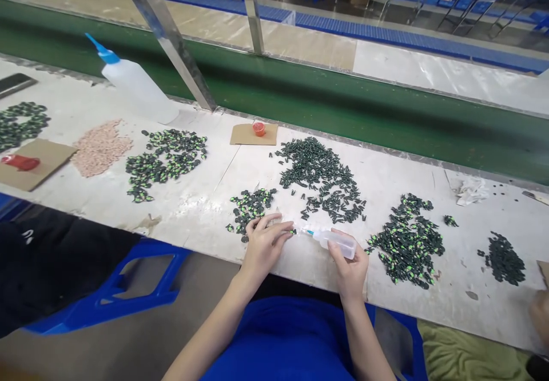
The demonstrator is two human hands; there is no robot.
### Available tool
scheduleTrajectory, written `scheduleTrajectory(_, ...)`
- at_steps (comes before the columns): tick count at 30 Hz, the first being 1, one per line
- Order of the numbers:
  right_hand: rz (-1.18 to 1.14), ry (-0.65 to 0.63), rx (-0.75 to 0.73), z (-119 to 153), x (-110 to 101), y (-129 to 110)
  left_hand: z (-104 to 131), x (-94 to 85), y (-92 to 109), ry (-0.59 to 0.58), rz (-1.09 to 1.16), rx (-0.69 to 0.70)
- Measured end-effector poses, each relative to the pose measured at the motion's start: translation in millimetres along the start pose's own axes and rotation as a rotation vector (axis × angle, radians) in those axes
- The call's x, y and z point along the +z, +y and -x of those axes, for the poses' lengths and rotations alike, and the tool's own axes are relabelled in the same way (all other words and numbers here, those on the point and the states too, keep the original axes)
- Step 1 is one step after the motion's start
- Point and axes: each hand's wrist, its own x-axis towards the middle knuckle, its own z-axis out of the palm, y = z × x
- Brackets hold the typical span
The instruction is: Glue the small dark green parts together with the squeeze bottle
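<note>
The right hand (352, 264) is closed around a small squeeze bottle (341, 245), its blue tip pointing left. Facing that tip, the left hand (262, 248) pinches a small dark-and-green piece (293, 231), too tiny to make out clearly. Just beyond the left hand lies a small speckled pile (253, 205); farther and to the right spreads a dark-green pile (321, 169). A larger speckled pile (412, 246) sits right of the bottle. At the far side, a red cup (258, 129) stands on cardboard (239, 135).
</note>
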Motion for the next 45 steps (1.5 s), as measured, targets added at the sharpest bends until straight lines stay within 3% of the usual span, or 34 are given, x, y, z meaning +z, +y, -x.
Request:
scheduleTrajectory(13,0.133,-0.115,0.005,-1.1,7.1,0.5,-0.1,1.3,3.8,0.024,0.003,-0.056)
scheduleTrajectory(45,0.191,-0.103,0.008,0.6,6.9,3.0,-1.6,-0.7,3.7,0.027,-0.041,-0.038)
